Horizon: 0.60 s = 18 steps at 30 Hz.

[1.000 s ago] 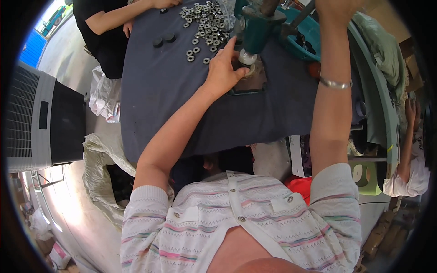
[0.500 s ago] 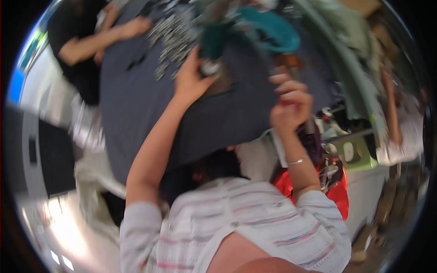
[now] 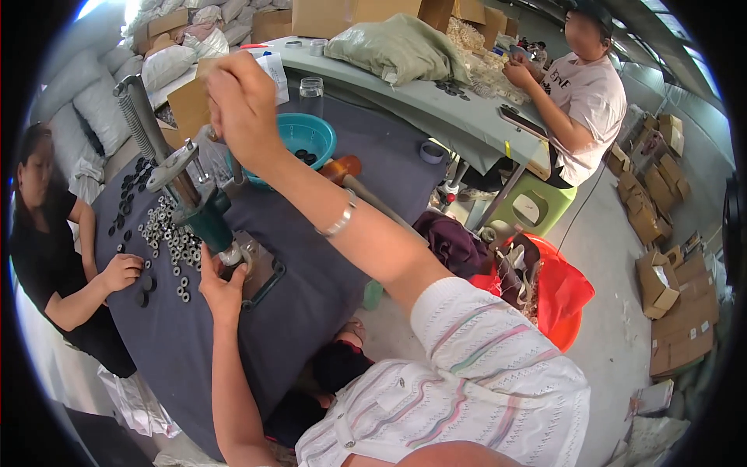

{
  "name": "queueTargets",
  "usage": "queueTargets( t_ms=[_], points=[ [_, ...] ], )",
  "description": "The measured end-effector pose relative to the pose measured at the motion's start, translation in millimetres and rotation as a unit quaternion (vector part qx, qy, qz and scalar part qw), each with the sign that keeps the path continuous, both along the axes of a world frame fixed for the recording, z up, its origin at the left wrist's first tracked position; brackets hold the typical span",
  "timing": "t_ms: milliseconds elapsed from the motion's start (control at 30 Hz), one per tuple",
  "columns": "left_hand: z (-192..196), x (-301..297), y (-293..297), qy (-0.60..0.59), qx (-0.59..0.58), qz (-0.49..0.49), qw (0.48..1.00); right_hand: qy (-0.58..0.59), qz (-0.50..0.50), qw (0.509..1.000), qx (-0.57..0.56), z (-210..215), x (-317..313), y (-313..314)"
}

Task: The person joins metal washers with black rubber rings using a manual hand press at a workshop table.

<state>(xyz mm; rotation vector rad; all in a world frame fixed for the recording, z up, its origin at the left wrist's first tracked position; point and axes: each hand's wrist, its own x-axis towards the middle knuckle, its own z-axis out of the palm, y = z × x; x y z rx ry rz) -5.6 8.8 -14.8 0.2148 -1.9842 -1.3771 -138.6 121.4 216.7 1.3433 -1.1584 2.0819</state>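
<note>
A green hand press (image 3: 208,226) with a steel column and a coil spring stands on the dark cloth-covered table (image 3: 311,272). My left hand (image 3: 222,292) is at its foot, thumb and forefinger bent around a small dark round piece (image 3: 229,270) just under the silver ram; the piece is partly hidden. My right hand (image 3: 243,105) is raised above the press, fingers curled in; whatever it holds, if anything, is hidden. Many small silver rings (image 3: 173,237) lie left of the press, with black round pieces (image 3: 128,198) beyond them.
Behind the press is a teal basin (image 3: 315,132) holding black pieces. A wooden-headed mallet (image 3: 341,168) lies to its right. One person (image 3: 66,249) reaches onto the table's left side; another (image 3: 583,93) works at the far table. A red bag-lined bin (image 3: 560,300) stands at right.
My view has swung right and lifted. My right hand has gone from low beside the mallet to raised above the press, while my left hand has stayed at the press's foot.
</note>
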Motion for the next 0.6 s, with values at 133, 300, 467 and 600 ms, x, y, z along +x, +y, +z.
queueTargets(
  t_ms=[133, 300, 467, 600],
  points=[
    [-1, -3, 1, 0.014, 0.018, -0.012, 1.000, 0.011, -0.025, 0.999, -0.028, 18, -49, -65],
    [6, -3, 3, 0.004, 0.022, -0.014, 1.000, -0.020, -0.116, 0.993, -0.014, 19, -63, -87],
    [-5, -6, -3, 0.004, 0.011, 0.007, 1.000, -0.003, -0.140, 0.990, -0.015, 17, -60, -90],
    [-10, -5, -6, 0.016, 0.009, 0.007, 1.000, -0.009, -0.133, 0.991, -0.008, 17, -60, -89]
  ],
)
